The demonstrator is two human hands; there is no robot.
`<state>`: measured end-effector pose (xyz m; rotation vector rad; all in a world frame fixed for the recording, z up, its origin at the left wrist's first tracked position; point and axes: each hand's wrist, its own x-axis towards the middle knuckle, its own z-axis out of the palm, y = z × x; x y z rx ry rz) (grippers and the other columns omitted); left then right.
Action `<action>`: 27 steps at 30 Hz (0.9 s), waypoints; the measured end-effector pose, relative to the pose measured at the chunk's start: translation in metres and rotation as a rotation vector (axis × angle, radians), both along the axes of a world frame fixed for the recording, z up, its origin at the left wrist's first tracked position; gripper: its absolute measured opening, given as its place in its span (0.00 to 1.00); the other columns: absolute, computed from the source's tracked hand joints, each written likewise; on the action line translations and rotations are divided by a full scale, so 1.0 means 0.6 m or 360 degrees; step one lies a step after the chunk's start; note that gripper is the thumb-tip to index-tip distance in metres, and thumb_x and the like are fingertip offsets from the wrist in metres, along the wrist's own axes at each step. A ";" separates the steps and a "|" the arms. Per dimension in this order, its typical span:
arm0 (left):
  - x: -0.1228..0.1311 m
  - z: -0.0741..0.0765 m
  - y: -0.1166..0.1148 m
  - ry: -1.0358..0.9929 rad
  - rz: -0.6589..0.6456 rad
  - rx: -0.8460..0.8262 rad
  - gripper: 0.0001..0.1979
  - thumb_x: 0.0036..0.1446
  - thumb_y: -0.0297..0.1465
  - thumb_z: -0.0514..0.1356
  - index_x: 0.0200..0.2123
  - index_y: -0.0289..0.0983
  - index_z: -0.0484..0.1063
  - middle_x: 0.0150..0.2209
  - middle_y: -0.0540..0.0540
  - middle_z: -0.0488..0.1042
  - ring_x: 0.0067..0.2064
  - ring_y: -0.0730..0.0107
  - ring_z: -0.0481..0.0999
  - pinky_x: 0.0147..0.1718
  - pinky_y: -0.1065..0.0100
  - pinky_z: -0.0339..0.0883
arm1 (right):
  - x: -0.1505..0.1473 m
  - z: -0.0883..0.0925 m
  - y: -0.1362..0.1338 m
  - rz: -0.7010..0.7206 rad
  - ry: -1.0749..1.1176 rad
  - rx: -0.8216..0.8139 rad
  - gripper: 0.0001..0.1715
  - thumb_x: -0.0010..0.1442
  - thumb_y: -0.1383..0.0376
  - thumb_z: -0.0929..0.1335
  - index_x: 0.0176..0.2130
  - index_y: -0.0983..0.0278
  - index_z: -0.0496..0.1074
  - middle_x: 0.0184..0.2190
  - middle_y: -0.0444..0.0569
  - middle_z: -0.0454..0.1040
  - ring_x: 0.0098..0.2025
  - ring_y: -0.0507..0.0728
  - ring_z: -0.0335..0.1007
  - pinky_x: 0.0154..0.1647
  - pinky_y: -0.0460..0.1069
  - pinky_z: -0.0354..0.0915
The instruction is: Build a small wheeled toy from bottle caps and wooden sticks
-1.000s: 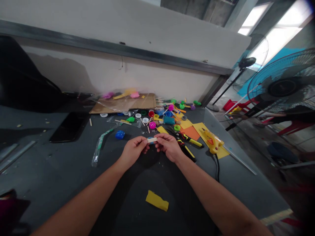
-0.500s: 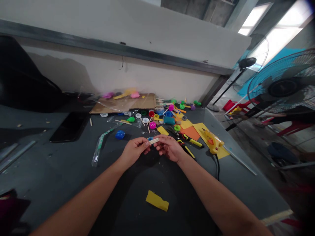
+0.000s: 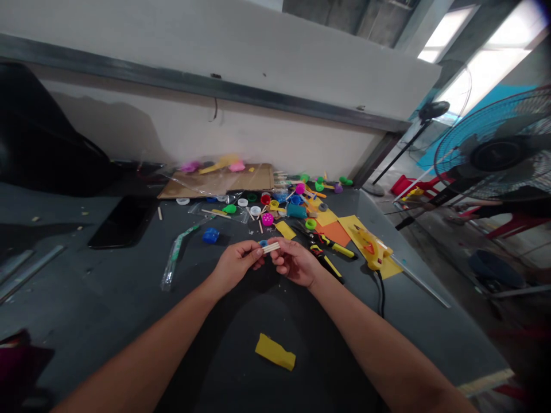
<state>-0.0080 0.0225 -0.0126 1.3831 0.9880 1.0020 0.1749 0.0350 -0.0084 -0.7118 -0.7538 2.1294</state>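
Note:
Between my two hands is a small bundle of short pale wooden sticks (image 3: pixel 271 248), laid side by side. My left hand (image 3: pixel 239 260) pinches its left end between thumb and fingers. The right end is held in the closed fingers of my right hand (image 3: pixel 297 262). Just behind the sticks a blue bottle cap (image 3: pixel 263 243) shows in part. Closer to me, a torn strip of yellow paper (image 3: pixel 275 351) lies on the dark table (image 3: pixel 241 378). Pliers with yellow and black handles (image 3: pixel 327 261) rest to the right of my right hand.
A yellow glue gun (image 3: pixel 374 249) with a black cord lies on yellow paper at the right. Coloured caps and sticks clutter the back, near a cardboard sheet (image 3: pixel 249 182). A phone (image 3: pixel 123 222) lies left. A fan (image 3: pixel 495 155) stands beyond the right edge.
The stick bundle has turned slightly in my fingers, so its separate sticks show more plainly. Both hands stay in nearly the same place; the view has shifted very slightly.

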 end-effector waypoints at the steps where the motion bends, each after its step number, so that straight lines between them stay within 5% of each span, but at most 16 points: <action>1: 0.000 0.001 0.000 0.0003 -0.0011 0.0001 0.14 0.53 0.41 0.60 0.28 0.35 0.72 0.23 0.51 0.72 0.24 0.76 0.68 0.27 0.73 0.63 | 0.000 0.001 0.000 0.0051 0.0051 -0.0044 0.15 0.53 0.64 0.71 0.42 0.67 0.73 0.24 0.44 0.72 0.20 0.46 0.64 0.16 0.38 0.60; 6: -0.003 0.007 -0.001 0.0065 -0.0056 -0.0015 0.15 0.53 0.42 0.60 0.29 0.35 0.74 0.24 0.50 0.74 0.26 0.74 0.70 0.29 0.72 0.65 | 0.002 0.002 0.002 0.0229 0.0206 -0.0201 0.12 0.56 0.68 0.68 0.42 0.68 0.71 0.23 0.44 0.70 0.20 0.45 0.61 0.17 0.37 0.57; 17: -0.007 0.010 -0.004 0.0172 -0.0068 0.0067 0.14 0.54 0.39 0.59 0.27 0.35 0.76 0.24 0.49 0.76 0.27 0.73 0.71 0.30 0.72 0.65 | 0.003 -0.007 0.010 0.0247 0.0244 -0.0303 0.09 0.62 0.70 0.62 0.40 0.69 0.70 0.21 0.41 0.64 0.18 0.44 0.54 0.14 0.35 0.54; 27: -0.005 0.000 -0.003 0.0271 -0.0014 0.0192 0.14 0.57 0.40 0.57 0.29 0.36 0.76 0.26 0.49 0.77 0.29 0.71 0.74 0.32 0.71 0.65 | -0.005 -0.005 0.010 0.0097 0.0103 -0.0325 0.08 0.59 0.66 0.66 0.38 0.69 0.72 0.20 0.41 0.65 0.17 0.43 0.55 0.14 0.36 0.57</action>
